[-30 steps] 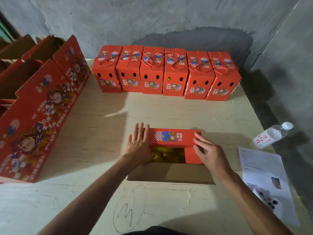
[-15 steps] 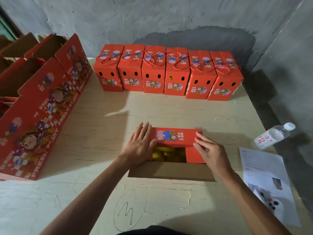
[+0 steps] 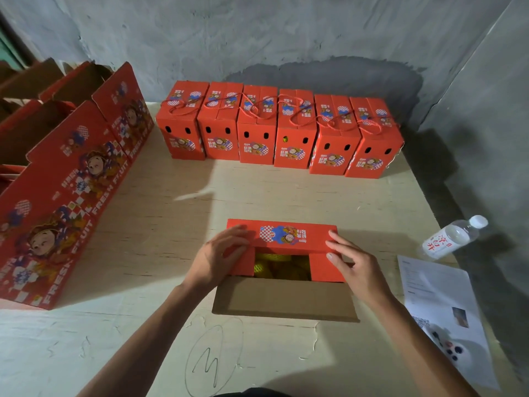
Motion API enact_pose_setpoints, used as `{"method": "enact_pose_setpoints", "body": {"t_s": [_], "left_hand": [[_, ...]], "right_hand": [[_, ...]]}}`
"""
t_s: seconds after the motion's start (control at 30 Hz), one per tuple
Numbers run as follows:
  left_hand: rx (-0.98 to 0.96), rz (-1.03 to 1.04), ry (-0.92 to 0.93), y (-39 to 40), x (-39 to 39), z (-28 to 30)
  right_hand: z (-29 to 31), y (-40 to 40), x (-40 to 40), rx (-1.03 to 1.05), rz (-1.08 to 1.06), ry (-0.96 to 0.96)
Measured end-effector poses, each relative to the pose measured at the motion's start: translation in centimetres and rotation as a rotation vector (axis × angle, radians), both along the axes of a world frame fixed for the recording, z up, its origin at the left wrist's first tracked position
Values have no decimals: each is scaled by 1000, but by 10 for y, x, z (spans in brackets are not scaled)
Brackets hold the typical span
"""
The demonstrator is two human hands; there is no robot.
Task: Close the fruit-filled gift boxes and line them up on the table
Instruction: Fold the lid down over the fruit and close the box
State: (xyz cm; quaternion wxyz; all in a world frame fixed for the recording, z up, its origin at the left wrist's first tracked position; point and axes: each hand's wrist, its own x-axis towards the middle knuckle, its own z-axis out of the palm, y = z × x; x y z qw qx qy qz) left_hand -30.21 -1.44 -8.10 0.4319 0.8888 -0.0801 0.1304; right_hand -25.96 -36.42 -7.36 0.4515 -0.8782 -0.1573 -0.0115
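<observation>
Both hands, left hand (image 3: 221, 253) and right hand (image 3: 353, 260), now press the box's (image 3: 286, 300) side flaps flat (fingers straight); near flap remains open.

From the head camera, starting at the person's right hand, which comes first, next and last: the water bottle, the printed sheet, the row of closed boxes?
From the right hand:
1. Printed sheet, just to its right, near the table edge.
2. Water bottle, farther right, lying on its side.
3. Row of closed boxes, across the table by the wall.

Seven boxes (image 3: 282, 237) (six closed), one bottle (image 3: 452, 237)
</observation>
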Motion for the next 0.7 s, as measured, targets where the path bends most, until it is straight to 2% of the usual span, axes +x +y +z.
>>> {"method": "enact_pose_setpoints", "body": {"t_s": [0.1,0.23,0.37,0.6,0.7], "left_hand": [[25,-28,-66,11,-19,-1],[246,-162,-159,26,-33,4],[285,-206,-190,23,-41,14],[246,-240,-32,31,-48,14],[188,-259,29,25,-53,17]], "right_hand": [[2,-12,-8,-31,37,-21],[0,-14,-19,-75,73,-62],[4,-20,-24,-94,101,55],[7,-27,-32,-71,190,244],[10,-29,-34,36,250,368]]}}
